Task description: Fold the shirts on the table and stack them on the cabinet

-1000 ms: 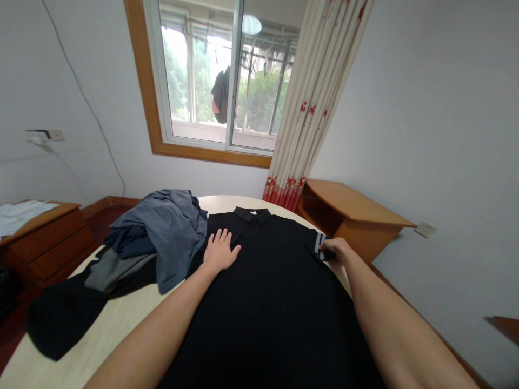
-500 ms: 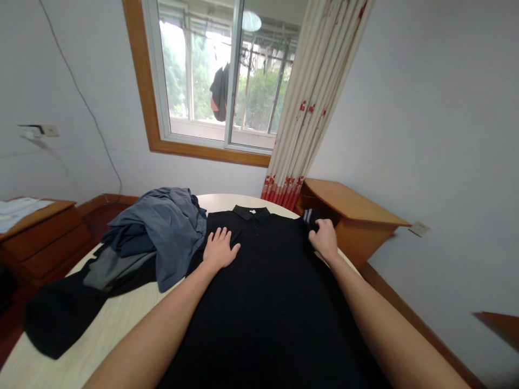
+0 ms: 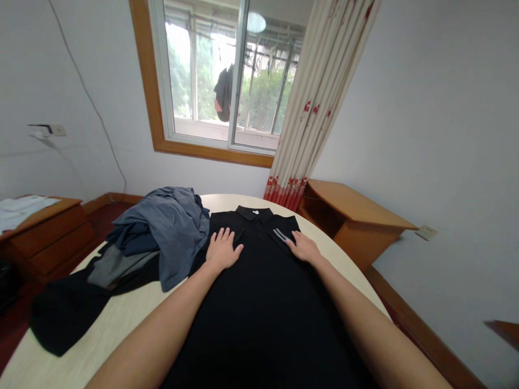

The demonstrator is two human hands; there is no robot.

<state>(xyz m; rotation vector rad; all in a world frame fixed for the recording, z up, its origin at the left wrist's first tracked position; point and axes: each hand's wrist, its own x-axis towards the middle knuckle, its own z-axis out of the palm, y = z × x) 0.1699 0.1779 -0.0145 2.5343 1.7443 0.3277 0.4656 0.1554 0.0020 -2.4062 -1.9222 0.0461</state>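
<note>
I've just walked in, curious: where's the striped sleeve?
A black polo shirt lies on the pale table, collar toward the window. At the right hand, its sleeve is folded inward. Two grey stripes distinguish it from the black body.

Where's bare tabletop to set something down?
Tabletop shows bare between clothes pile and left forearm, beyond the collar (thin strip), and right of the right forearm. Crowded: left, under the pile; centre, black shirt with left hand and right hand on it.
</note>
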